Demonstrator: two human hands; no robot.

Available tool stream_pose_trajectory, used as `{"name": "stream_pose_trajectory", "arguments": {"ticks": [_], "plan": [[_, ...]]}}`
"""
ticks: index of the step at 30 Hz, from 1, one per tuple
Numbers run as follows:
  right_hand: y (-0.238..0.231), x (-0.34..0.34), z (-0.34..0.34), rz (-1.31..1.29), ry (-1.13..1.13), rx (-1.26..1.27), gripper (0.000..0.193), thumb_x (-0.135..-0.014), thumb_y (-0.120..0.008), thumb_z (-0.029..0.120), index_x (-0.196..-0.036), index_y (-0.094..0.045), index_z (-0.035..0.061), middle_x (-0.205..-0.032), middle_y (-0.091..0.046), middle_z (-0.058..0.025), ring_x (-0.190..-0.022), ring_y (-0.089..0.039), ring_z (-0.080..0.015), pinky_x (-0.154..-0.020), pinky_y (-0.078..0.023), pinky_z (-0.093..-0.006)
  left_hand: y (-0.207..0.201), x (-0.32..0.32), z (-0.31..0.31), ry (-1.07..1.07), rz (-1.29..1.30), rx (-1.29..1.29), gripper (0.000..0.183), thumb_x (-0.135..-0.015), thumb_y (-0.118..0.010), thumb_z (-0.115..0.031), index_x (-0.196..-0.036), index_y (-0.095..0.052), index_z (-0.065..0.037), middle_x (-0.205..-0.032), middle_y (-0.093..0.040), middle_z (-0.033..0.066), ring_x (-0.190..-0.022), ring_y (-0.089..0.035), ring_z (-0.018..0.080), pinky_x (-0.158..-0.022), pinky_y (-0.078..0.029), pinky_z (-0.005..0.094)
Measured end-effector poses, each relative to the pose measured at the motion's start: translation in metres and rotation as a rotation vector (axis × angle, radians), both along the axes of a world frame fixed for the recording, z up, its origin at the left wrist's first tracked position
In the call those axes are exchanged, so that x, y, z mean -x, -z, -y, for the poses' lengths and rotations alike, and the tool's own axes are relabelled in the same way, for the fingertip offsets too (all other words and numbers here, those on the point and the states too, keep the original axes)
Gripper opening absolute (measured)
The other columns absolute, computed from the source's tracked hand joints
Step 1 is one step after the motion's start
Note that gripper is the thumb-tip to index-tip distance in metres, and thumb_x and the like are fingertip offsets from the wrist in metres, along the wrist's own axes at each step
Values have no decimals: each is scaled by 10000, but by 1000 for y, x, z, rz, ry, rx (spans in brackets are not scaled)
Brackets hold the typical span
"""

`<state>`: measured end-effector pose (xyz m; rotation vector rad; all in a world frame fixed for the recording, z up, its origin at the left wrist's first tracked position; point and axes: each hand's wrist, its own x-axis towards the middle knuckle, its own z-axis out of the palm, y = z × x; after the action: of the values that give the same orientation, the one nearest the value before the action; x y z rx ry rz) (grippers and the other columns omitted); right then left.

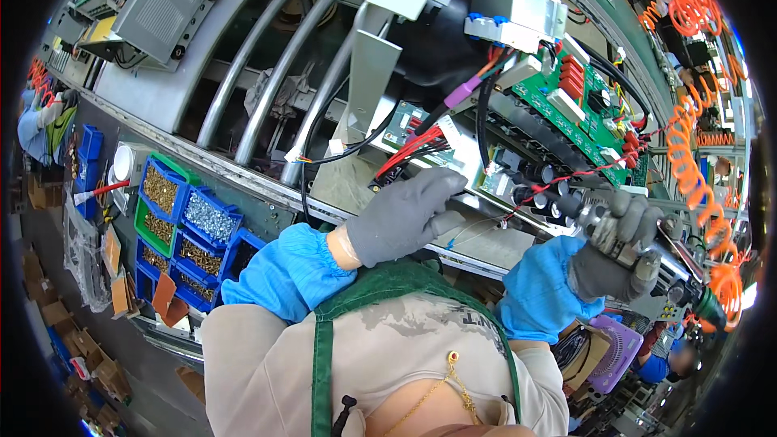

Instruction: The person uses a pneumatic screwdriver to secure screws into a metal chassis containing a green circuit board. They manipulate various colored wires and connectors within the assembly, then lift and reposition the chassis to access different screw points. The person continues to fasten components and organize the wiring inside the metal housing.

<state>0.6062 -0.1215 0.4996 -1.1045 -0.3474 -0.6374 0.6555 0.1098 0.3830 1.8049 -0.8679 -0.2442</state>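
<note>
My right hand (pixel 617 251), in a grey glove, is wrapped round a metal power screwdriver (pixel 668 269). Its narrow end reaches left over the near edge of an opened electrical unit. My left hand (pixel 401 214), also gloved in grey, hovers by that same edge with fingers stretched and slightly apart; nothing shows in it. Inside the unit are a green circuit board (pixel 579 109) with red parts, a smaller board with black capacitors (pixel 530 170), and a bundle of red wires (pixel 417 150) just beyond my left fingers. Thin red and black wires run between my hands.
Blue and green bins (pixel 166 186) of screws stand at the left. Metal rollers (pixel 279 73) and a grey housing (pixel 166 4) lie beyond them. Orange coiled hoses (pixel 688 137) hang at the right, above a purple fan-like case (pixel 615 352). Other people work at both far sides.
</note>
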Motion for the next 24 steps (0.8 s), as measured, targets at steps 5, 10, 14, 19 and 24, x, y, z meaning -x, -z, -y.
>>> {"name": "stream_pose_trajectory", "arguments": {"ticks": [5, 10, 14, 19, 24], "plan": [[23, -25, 1, -11, 156, 229, 459, -757, -606, 165, -1193, -497, 73, -670, -501, -30, -632, -504, -180, -729, -474, -401, 25, 3, 9, 22, 179, -257, 425, -810, -616, -208, -1197, -511, -67, -1265, -501, 81, -913, -607, 241, -768, -506, 381], [49, -50, -19, -4, 280, 300, 456, -766, -608, 114, -1197, -494, 16, -716, -566, -99, -630, -569, -225, -754, -491, -467, 44, 0, 14, 0, 296, -253, 412, -806, -601, -187, -1197, -524, -81, -1249, -514, 72, -974, -586, 228, -810, -491, 363], [60, -59, -25, -51, 296, 291, 464, -765, -605, 76, -1210, -488, 14, -743, -581, -109, -687, -582, -227, -768, -492, -465, 42, 4, 13, -23, 277, -272, 416, -797, -589, -184, -1192, -524, -67, -1234, -509, 77, -908, -599, 216, -708, -515, 358], [62, -65, -27, -72, 272, 273, 457, -759, -624, 65, -1193, -490, 10, -755, -591, -114, -683, -586, -215, -751, -500, -450, 42, 10, 15, -68, 300, -273, 410, -792, -556, -179, -1181, -520, -53, -1223, -491, 103, -812, -614, 216, -593, -532, 349], [44, -70, -36, -243, 153, 440, 484, -739, -675, 108, -1178, -497, 11, -775, -586, -110, -695, -583, -208, -763, -503, -423, 39, 11, 17, -29, 218, -259, 467, -786, -580, -191, -1209, -485, -16, -1240, -465, 135, -768, -638, 256, -586, -532, 369]]}}
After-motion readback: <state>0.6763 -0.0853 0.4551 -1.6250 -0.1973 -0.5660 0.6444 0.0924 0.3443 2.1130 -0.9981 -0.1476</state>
